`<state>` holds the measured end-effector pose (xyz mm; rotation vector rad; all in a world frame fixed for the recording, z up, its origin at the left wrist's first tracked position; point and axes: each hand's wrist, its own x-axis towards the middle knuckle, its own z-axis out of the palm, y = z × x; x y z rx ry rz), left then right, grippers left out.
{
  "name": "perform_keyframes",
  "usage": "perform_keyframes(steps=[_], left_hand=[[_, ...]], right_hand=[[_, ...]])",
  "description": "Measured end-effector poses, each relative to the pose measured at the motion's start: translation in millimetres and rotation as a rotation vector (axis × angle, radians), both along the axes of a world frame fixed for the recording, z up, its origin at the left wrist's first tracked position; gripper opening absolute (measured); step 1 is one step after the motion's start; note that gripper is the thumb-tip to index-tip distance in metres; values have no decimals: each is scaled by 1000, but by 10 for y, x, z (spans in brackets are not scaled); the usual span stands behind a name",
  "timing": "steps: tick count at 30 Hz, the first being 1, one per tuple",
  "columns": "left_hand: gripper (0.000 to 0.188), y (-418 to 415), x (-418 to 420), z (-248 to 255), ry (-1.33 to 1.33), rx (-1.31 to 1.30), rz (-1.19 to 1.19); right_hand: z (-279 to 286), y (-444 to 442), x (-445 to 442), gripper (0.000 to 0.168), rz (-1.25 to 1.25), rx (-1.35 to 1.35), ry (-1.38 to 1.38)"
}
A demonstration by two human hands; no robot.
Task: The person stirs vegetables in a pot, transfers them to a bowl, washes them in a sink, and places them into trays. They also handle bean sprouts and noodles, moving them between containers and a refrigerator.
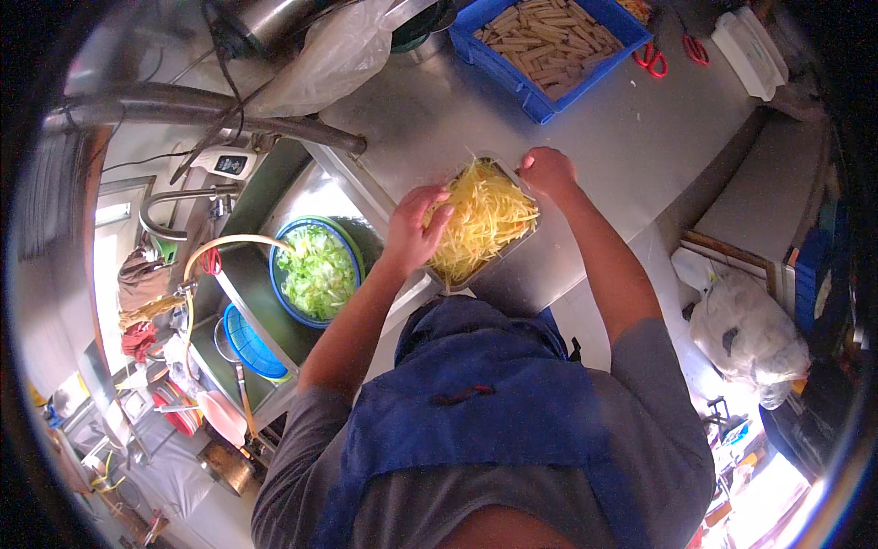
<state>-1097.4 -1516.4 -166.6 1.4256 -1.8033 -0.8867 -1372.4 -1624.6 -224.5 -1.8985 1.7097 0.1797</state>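
Note:
A rectangular metal tray (509, 257), heaped with thin pale-yellow shreds (488, 209) that look like shredded potato, sits at the front edge of a steel worktop (590, 199). Along the tray's left side lies my left hand (417, 226), its thumb over the shreds. Its fingertips are partly hidden, so whether they grip the rim or the shreds is unclear. My right hand (549, 171) is curled at the far right corner, closed on the tray's rim. A few orange strands show among the yellow ones.
A blue crate (531, 108) of brown stick-shaped pieces stands at the back, near red-handled scissors (650, 60). To the left, a sink holds a basin of chopped greens (315, 271) with a hose (236, 240) and a blue basket (254, 343). A metal pipe (302, 129) juts over the worktop.

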Motion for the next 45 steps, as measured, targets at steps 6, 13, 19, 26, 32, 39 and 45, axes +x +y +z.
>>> perform_keyframes(steps=[6,13,19,26,32,39,45], left_hand=[[18,571,243,195,95,328,206],[23,1161,595,-370,190,443,410],[44,885,381,-347,-192,60,214],[72,-476,-330,-633,-354,-134,-34],[80,-508,-674,-524,-574,27,-226],[85,-195,-818,-661,-586,-66,-286],[67,-416,-640,-450,-324,13,-377]], right_hand=[[-110,-149,80,21,83,76,144],[-156,-181,-72,28,167,102,154],[358,366,103,18,176,-7,-309],[222,1038,82,33,44,-403,-431],[-20,1566,64,77,21,-288,-106],[128,1730,434,83,155,-199,95],[36,1641,292,75,117,-250,-61]])
